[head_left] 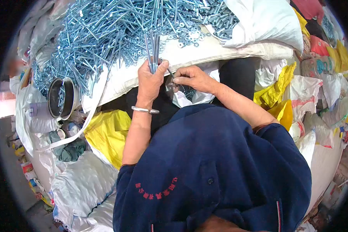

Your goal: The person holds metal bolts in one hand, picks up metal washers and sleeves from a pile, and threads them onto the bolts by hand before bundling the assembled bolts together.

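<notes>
My left hand (150, 80), with a bangle on its wrist, is wrapped round a bundle of long metal bolts (154, 50) that point up and away. Close by on the right, my right hand (195, 78) is closed in a pinch on one thin bolt (170, 72), whose far end reaches toward the left hand. A big heap of loose long bolts (96, 34) spreads over the work surface just beyond both hands. Flat washers (187, 34) lie along its near edge. Below my hands, an open white bag (189, 101) between the legs holds small dark metal pieces.
Short metal tubes (224, 23) lie beside a white sack (263, 23) at the back right. A metal pot (62, 98) lies tipped at the left. Yellow sacks (110, 133) and white sacks (83, 181) crowd the left. A white strap (92, 110) hangs off the padded edge.
</notes>
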`<action>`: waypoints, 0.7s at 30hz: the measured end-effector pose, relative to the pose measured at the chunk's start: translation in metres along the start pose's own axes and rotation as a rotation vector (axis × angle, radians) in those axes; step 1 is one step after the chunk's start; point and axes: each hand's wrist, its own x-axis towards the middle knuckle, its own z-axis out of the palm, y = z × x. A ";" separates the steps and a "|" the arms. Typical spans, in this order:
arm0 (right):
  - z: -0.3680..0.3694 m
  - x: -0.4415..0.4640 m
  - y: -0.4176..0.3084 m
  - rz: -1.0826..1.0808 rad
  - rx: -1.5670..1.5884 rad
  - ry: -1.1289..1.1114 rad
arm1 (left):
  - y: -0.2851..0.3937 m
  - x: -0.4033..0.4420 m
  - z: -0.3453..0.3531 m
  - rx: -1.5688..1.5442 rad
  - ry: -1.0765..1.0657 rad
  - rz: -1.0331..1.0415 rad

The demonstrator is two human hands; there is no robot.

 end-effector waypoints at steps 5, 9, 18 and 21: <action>0.003 -0.013 0.009 -0.007 -0.165 0.131 | -0.023 -0.006 0.013 0.106 0.070 0.038; -0.011 -0.020 0.007 -0.042 -0.562 0.179 | -0.024 -0.010 0.020 0.298 0.113 0.028; -0.133 0.029 -0.050 -0.375 -1.342 0.572 | -0.029 -0.008 0.018 0.110 0.115 -0.037; -0.157 0.048 -0.050 -0.372 -1.581 0.572 | -0.033 -0.009 0.017 0.239 0.106 -0.006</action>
